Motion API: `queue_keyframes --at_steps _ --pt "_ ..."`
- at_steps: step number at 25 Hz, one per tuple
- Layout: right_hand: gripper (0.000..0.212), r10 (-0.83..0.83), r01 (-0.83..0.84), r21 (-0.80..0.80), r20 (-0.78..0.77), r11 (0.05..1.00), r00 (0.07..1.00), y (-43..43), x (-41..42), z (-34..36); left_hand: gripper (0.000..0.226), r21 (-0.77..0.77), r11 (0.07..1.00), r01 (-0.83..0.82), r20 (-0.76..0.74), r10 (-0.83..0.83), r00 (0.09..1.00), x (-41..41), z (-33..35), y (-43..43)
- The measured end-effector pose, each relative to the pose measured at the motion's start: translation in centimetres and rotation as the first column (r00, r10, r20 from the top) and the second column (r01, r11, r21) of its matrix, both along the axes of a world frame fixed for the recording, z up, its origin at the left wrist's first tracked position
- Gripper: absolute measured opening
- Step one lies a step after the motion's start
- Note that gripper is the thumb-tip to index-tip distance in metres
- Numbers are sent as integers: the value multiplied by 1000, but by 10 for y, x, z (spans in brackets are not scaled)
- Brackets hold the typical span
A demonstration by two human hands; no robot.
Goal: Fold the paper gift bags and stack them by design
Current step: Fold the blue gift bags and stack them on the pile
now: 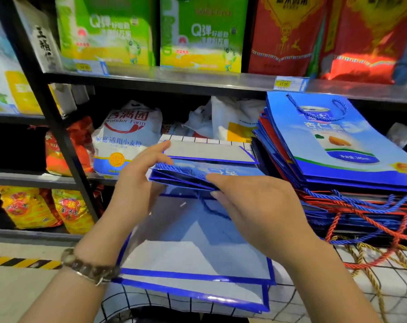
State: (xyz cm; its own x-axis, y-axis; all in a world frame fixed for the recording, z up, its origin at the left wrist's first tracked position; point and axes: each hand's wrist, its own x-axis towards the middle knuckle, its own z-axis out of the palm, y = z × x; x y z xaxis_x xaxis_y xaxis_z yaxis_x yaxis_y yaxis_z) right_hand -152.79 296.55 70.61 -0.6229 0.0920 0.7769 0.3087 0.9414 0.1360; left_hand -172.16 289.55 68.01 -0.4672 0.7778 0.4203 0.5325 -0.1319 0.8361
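Note:
A blue and white paper gift bag (193, 250) lies in front of me on a white cloth with a black grid (384, 280), its far part folded up over the near part. My left hand (137, 183) holds the left end of the folded-up part, thumb on top. My right hand (251, 203) pinches the folded edge near its middle, fingers curled under. To the right stands a tall stack of flat bags (351, 159), blue ones on top and red ones lower down, with blue and red cord handles (361, 213) hanging out.
A black metal shelf rack (58, 127) stands straight ahead with flour sacks (125, 138), green boxes and red bags. Yellow cords (375, 264) trail over the cloth at the right. A yellow-black floor stripe (18, 262) runs at the lower left.

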Motion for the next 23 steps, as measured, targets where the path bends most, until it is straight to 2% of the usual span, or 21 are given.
queue_keyframes --at_steps 1,2,4,6,8,9,11,13,14,16,20,21,23 --pt "24 17 -18 -2 -96 1000 995 1 6 4 37 77 997 11 125 -21 992 0 5 2" --pt "27 29 -38 -35 -213 999 977 3 14 8 31 153 988 -29 180 1 984 0 10 3" --pt "42 7 -87 -139 -494 987 869 11 30 17 11 287 956 -67 156 23 988 2 31 3" --pt "65 -38 -240 -334 -649 912 760 18 40 23 26 365 928 -74 131 27 991 3 51 4" --pt "73 17 -448 -500 -653 741 758 30 38 22 40 427 898 -101 119 55 991 2 68 5" --pt "68 26 -488 -572 -631 660 776 36 33 20 41 439 891 -112 136 57 989 -1 74 6" --pt "48 -35 -471 -689 -583 551 812 46 22 19 43 469 879 -90 185 2 983 -1 87 5" --pt "35 -124 -475 -748 -586 465 801 53 12 25 36 519 853 -52 204 -65 977 -2 102 3" --pt "32 -167 -492 -752 -606 438 778 56 8 29 30 530 846 -55 200 -62 978 -3 109 2" --pt "31 -220 -508 -735 -642 448 735 63 4 37 24 475 876 -84 163 7 987 -7 116 1" --pt "2 -224 -525 -703 -676 479 702 73 3 67 55 193 981 -8 50 -2 999 -9 103 -1" --pt "7 -221 -516 -706 -670 484 709 76 5 75 56 182 983 -30 60 19 998 -6 98 3" --pt "24 -196 -475 -762 -598 440 778 80 13 83 46 241 967 -79 197 31 980 4 95 13"
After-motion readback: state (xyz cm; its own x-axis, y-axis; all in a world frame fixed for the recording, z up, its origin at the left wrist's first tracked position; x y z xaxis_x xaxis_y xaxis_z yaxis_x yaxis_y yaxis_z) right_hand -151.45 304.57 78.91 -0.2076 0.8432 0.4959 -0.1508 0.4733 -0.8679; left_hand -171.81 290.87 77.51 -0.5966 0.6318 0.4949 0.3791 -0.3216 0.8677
